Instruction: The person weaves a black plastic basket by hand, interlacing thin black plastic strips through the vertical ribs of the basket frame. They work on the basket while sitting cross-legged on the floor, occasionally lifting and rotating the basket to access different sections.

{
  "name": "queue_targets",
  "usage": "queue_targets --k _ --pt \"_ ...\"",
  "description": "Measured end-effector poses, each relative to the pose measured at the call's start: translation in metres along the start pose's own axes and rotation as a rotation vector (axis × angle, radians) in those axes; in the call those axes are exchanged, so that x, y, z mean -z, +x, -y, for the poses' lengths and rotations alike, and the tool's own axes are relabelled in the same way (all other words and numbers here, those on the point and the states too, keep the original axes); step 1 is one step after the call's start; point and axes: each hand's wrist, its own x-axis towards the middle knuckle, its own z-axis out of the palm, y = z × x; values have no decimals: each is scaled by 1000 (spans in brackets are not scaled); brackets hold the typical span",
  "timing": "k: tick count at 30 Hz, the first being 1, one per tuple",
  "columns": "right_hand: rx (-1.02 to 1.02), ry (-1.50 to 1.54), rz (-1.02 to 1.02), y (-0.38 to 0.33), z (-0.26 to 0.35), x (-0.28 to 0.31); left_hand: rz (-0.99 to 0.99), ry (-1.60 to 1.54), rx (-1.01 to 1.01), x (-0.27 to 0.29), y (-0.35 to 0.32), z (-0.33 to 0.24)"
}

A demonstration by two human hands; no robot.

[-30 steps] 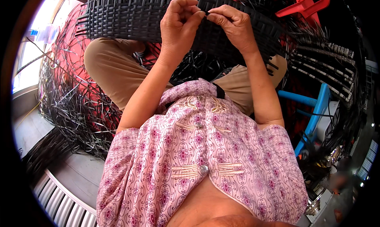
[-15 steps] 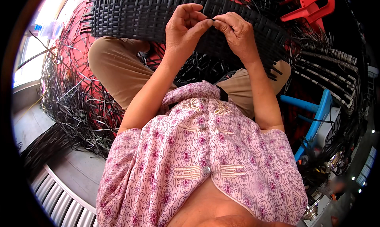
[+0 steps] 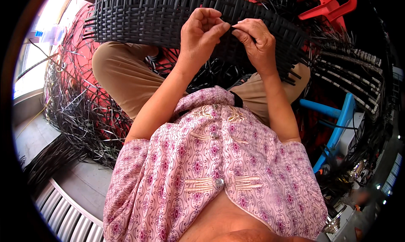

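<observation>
A long black woven panel (image 3: pixel 139 20), made of flat plastic-looking strips, lies across my knees, with loose strip ends at both short sides. Above its middle, my left hand (image 3: pixel 201 39) is closed, thumb tip pressed towards the curled fingers. My right hand (image 3: pixel 257 43) faces it in a loose pinch, its index fingertip and thumb close to the left thumb tip. A small gap separates the two hands' fingertips. Whatever they pinch is too thin and dark against the panel to make out.
Tangled black strips (image 3: pixel 80 102) cover the red floor on the left, with a thick bundle (image 3: pixel 52 157) nearer me. A blue frame (image 3: pixel 337 130) stands at right, near stacked black-and-white banded pieces (image 3: pixel 350 77). A red plastic chair (image 3: pixel 331 8) is far right; white slats (image 3: pixel 69 216) sit lower left.
Both hands have come slightly nearer to me and to the right. Their fingertips, which met before, are now a little apart. The panel's left end has shifted slightly.
</observation>
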Motion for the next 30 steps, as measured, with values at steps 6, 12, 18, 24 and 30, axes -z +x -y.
queue_targets --k 6,12,18,24,30 --pt "-286 32 -134 8 1 -8 -83 511 -245 -3 41 28" --pt "-547 194 -115 8 1 -4 -86 1050 -299 -20 48 33" --pt "-592 122 -91 10 0 -3 -134 1142 -312 -32 51 32" --pt "-485 -115 29 20 -19 -8 -171 1003 -339 -28 45 41" --pt "-482 -399 286 45 -14 -9 -148 878 -302 -26 41 40"
